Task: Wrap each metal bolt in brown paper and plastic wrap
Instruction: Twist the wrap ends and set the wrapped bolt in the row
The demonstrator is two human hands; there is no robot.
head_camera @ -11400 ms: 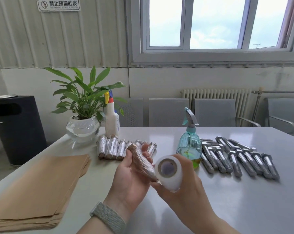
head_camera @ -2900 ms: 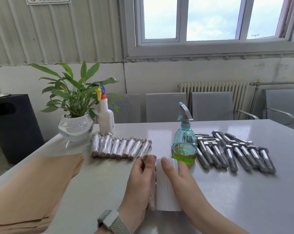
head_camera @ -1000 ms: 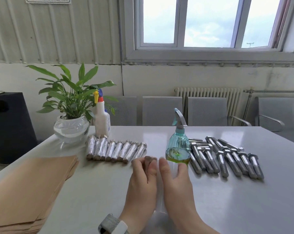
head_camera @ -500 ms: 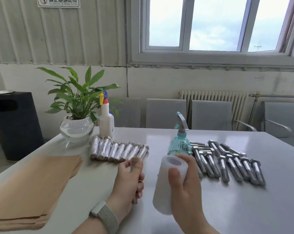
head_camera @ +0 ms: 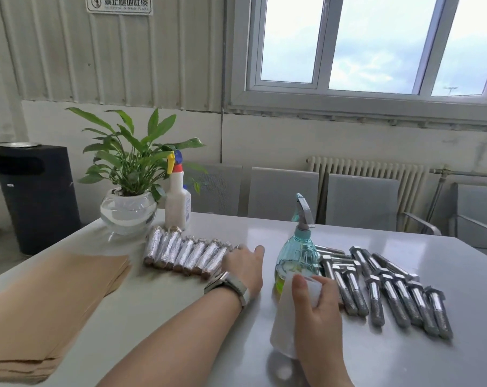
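A row of several wrapped bolts [head_camera: 180,252] lies at the back left of the grey table [head_camera: 404,358]. My left hand [head_camera: 243,263] reaches palm down to the right end of that row and covers the wrapped bolt it holds. Most of that bolt is hidden under the palm. My right hand [head_camera: 317,311] grips the white plastic wrap roll [head_camera: 282,319], standing tilted on the table. Several bare metal bolts [head_camera: 390,291] lie in a group to the right. A stack of brown paper [head_camera: 49,303] lies at the left edge.
A teal spray bottle [head_camera: 298,255] stands just behind the roll, between my hands and the bare bolts. A white spray bottle [head_camera: 178,202] and a potted plant [head_camera: 127,174] stand behind the wrapped row. Grey chairs [head_camera: 359,202] line the far side.
My left hand has carried the wrapped bolt forward from the table's middle to the right end of the wrapped row. My right hand still grips the roll, now slightly lower and to the right.
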